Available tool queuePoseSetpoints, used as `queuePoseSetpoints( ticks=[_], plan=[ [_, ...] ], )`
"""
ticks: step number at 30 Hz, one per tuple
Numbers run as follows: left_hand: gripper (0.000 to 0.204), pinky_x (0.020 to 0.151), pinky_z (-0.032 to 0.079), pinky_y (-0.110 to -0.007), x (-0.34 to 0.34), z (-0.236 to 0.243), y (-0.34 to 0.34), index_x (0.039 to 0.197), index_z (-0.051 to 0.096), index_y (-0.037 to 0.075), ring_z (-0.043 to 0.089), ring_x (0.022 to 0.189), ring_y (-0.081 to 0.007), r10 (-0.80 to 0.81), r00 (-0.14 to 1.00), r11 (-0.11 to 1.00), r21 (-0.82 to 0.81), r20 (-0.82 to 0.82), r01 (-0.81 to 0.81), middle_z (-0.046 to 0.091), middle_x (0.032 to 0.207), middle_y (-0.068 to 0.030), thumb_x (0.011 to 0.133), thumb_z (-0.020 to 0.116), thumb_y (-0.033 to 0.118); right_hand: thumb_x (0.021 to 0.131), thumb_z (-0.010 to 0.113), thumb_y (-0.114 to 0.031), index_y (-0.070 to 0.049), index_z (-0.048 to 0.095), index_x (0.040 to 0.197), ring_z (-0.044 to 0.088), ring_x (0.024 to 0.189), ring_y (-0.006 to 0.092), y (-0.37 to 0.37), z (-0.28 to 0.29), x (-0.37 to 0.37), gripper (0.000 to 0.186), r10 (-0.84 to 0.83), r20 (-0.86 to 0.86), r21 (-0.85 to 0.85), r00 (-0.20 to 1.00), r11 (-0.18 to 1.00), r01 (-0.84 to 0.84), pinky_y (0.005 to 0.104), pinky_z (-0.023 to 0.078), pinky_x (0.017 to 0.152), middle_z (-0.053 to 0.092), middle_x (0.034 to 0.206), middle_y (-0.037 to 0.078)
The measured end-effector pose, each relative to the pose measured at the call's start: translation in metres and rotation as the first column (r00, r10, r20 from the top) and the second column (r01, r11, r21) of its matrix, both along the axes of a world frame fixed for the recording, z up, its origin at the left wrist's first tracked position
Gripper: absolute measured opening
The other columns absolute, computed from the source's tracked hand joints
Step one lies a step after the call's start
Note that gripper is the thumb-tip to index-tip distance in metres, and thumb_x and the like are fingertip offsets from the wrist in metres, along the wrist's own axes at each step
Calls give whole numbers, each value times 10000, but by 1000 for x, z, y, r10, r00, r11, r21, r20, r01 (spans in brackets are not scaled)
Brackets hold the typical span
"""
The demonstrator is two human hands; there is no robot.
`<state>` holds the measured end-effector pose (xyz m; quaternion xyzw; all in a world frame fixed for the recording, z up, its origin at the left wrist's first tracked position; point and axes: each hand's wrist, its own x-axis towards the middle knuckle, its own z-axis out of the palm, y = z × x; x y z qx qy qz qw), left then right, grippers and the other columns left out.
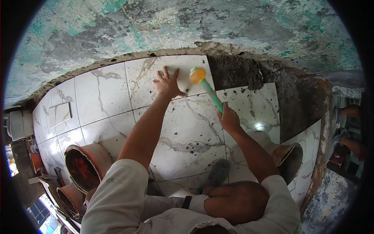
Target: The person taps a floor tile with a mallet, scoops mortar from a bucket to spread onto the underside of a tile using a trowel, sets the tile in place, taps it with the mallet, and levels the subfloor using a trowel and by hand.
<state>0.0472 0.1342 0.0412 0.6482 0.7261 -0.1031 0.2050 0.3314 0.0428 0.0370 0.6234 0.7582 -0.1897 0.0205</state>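
My left hand [166,82] lies with fingers spread on a white marble-patterned tile [142,89] at the wall's foot. My right hand [228,115] grips the green handle of a mallet [211,93], whose yellowish head [198,75] is over that tile's right part, right of my left hand. Whether the head touches the tile I cannot tell. Beside and below that tile lie more veined tiles [243,105], speckled with dark crumbs. Dark rough mortar [230,72] shows to the right, between the tile and the wall.
A peeling wall [175,21] runs behind. Buckets stand at lower left [94,153] and lower right [294,163]. A loose tile piece [59,115] lies at left, near a white container [20,124]. Another person's bare legs [352,146] show through an opening at far right.
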Motion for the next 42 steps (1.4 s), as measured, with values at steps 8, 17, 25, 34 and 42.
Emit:
queuePoseSetpoints(
  ticks=[8, 17, 25, 34, 42],
  plan=[
    [1272, 1003, 278, -708, -9, -8, -8, 1501, 185, 347, 130, 1399, -483, -19, 1000, 999, 50, 5, 19, 92, 1568, -180, 450, 832, 656, 940, 532, -383, -8, 492, 1065, 640, 690, 423, 1, 31, -16, 397, -56, -263, 56, 963, 996, 73, 492, 501, 576, 637, 727, 203],
    [877, 1148, 197, -510, -162, -23, -43, 1484, 246, 149, 185, 1426, -365, -148, 983, 976, 178, 110, 127, 191, 1537, -210, 797, 710, 436, 947, 533, -376, 16, 509, 1071, 625, 600, 318, 3, 107, -80, 412, -110, -370, -181, 922, 982, 45, 417, 468, 560, 605, 673, 158],
    [1002, 1141, 206, -537, -232, -18, -44, 1458, 296, 135, 200, 1438, -295, -205, 975, 976, 89, 86, 197, 216, 1547, -157, 654, 828, 406, 956, 525, -355, -4, 474, 1043, 627, 724, 390, -17, 37, -237, 365, -215, -560, -238, 800, 967, 94, 457, 464, 638, 616, 781, 217],
    [990, 1122, 218, -580, -234, -12, -44, 1444, 325, 148, 212, 1436, -285, -175, 982, 980, 108, 75, 167, 220, 1552, -131, 636, 833, 407, 957, 529, -334, -3, 483, 1024, 616, 771, 433, -16, 16, -264, 340, -222, -501, -226, 836, 966, 121, 490, 457, 667, 628, 834, 239],
    [1015, 1129, 215, -570, -231, -12, -44, 1464, 298, 161, 188, 1444, -267, -185, 982, 980, 89, 49, 180, 208, 1562, -100, 640, 827, 429, 956, 528, -340, -1, 512, 1029, 613, 712, 383, -40, 0, -257, 348, -314, -680, -227, 662, 949, 217, 457, 459, 637, 616, 788, 217]
  ],
)
